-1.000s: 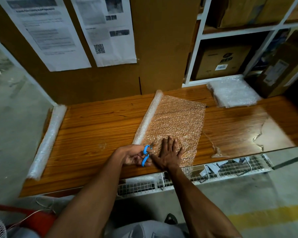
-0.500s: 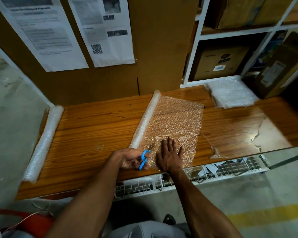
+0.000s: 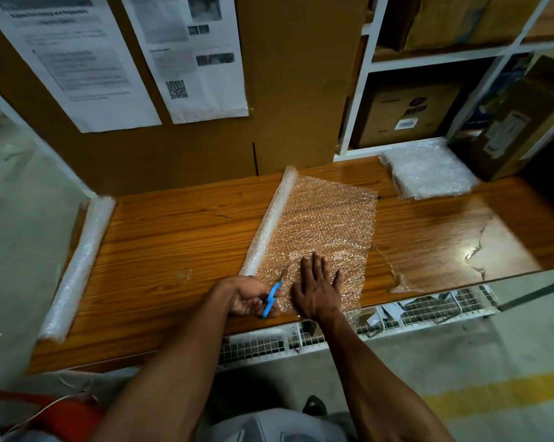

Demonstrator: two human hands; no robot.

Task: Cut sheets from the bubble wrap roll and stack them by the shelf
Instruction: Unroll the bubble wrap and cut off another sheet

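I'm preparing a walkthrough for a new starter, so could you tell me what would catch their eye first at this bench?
Most striking are the blue scissors in the left hand at the near edge of the wooden table, cutting into bubble wrap unrolled from the roll. The right hand presses the sheet flat beside them. At the far right, a stack of cut sheets lies by the white shelf.

On the long wooden table (image 3: 180,231), the partly unrolled bubble wrap roll (image 3: 270,221) lies mid-table, its sheet spread rightward; the stack of cut bubble wrap sheets (image 3: 428,170) sits back-right, before the white shelf unit (image 3: 355,100); a second wrapped roll (image 3: 78,266) lies along the left edge.
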